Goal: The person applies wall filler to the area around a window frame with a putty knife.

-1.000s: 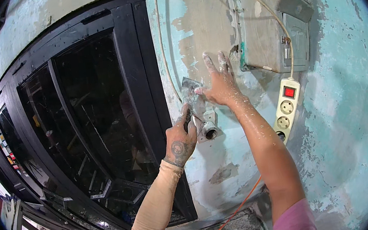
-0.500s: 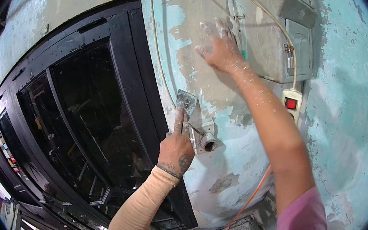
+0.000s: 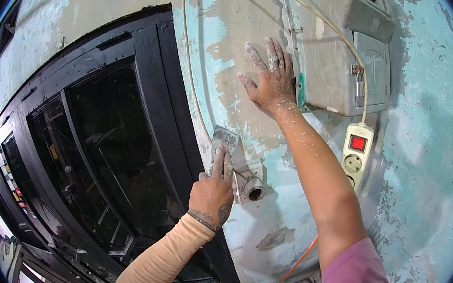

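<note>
A flat scraper (image 3: pixel 226 138) with a stained, rectangular metal blade lies against the peeling wall (image 3: pixel 241 15), just right of the black frame. My left hand (image 3: pixel 210 192) grips it from below, with two fingers stretched along the blade; its handle is hidden in the palm. Below and right of the blade, a short pipe stub (image 3: pixel 253 189) sticks out of the wall. Higher up, my right hand (image 3: pixel 271 81) is spread against a bare grey-beige patch, beside the grey box. White flecks cover its fingers and forearm, and it holds nothing.
A black window frame (image 3: pixel 173 97) with dark glass fills the left. At the right are a grey box (image 3: pixel 335 69) with a padlock (image 3: pixel 359 84), a cream cable (image 3: pixel 330 22) and a hanging power strip (image 3: pixel 355 150). An orange cord (image 3: pixel 294 267) runs below.
The view has shifted, so the wall sits lower. My right hand, blurred before, is now sharp, with its fingers spread. The scraper has kept its place near the pipe stub.
</note>
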The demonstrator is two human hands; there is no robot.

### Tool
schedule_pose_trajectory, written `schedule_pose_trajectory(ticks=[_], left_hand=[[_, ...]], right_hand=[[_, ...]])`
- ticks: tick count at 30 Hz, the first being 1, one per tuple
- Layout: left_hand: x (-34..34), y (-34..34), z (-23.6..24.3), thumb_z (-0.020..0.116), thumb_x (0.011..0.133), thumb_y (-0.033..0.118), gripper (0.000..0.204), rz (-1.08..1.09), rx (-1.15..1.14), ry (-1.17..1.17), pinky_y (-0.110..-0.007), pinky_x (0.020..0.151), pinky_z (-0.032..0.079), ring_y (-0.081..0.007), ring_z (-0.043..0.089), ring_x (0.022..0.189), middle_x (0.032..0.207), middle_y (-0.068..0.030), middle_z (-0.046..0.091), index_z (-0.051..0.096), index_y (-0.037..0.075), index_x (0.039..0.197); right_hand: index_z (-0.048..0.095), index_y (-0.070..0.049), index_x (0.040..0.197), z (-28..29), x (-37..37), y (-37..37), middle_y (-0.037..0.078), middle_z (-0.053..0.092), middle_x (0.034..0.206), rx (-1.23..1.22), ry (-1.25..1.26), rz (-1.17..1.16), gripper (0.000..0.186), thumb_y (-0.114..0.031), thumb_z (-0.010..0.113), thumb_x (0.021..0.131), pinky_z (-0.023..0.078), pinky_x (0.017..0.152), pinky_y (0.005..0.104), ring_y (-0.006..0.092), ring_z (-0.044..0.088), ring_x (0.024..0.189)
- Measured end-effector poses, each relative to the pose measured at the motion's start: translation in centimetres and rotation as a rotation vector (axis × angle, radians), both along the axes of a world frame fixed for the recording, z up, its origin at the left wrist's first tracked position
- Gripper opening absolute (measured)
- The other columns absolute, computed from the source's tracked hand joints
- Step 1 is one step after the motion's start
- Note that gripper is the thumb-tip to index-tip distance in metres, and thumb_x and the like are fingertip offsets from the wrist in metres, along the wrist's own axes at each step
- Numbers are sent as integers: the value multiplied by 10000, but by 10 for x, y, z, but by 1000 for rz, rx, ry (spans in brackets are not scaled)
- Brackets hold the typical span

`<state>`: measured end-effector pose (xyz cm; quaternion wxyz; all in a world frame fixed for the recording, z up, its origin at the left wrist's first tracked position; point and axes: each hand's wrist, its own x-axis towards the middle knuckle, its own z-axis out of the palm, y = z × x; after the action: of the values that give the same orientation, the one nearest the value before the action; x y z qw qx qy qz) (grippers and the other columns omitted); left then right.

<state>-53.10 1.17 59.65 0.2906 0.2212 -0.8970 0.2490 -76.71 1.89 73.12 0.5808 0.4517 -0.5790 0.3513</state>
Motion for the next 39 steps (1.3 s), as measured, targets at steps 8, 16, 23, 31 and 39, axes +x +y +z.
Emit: schedule_pose_trajectory(ticks=[8, 16, 23, 31, 39], left_hand=[[-8, 9, 12, 595, 677, 23, 755, -9, 180, -1, -377, 583, 548, -312, 655, 623, 1477, -276, 275, 349, -71, 1385], [-18, 9, 12, 624, 624, -1, 820, -56, 270, 54, -414, 634, 558, -374, 658, 683, 1471, -287, 270, 325, -92, 1382], [-39, -2, 16, 653, 620, 14, 792, -121, 298, 212, -406, 686, 567, -408, 661, 757, 1454, -286, 301, 365, -115, 1346], [-38, 11, 18, 653, 637, 19, 771, -155, 345, 244, -411, 703, 563, -414, 661, 772, 1452, -295, 295, 374, -100, 1346], [-35, 23, 12, 687, 673, 100, 298, -83, 374, 179, -412, 666, 572, -395, 684, 732, 1445, -378, 230, 655, -99, 892]], right_hand=[[405, -235, 1429, -1, -7, -3, 188, 272, 1506, -56, 24, 67, 636, -488, 538, 861, 128, 1151, 498, 332, 220, 1404], [457, -242, 1398, 0, -15, -13, 184, 332, 1478, -138, 79, 82, 587, -450, 560, 859, 152, 1145, 493, 330, 275, 1382], [486, -253, 1377, 1, -18, -23, 176, 363, 1461, -171, 108, 97, 551, -422, 572, 859, 175, 1144, 452, 325, 307, 1361], [496, -234, 1369, 5, -28, -11, 147, 369, 1466, -141, 63, 167, 506, -330, 564, 877, 209, 1142, 433, 315, 312, 1362], [518, -183, 1349, 2, -28, -12, 131, 405, 1450, -179, 70, 185, 476, -312, 536, 891, 202, 1149, 429, 308, 336, 1352]])
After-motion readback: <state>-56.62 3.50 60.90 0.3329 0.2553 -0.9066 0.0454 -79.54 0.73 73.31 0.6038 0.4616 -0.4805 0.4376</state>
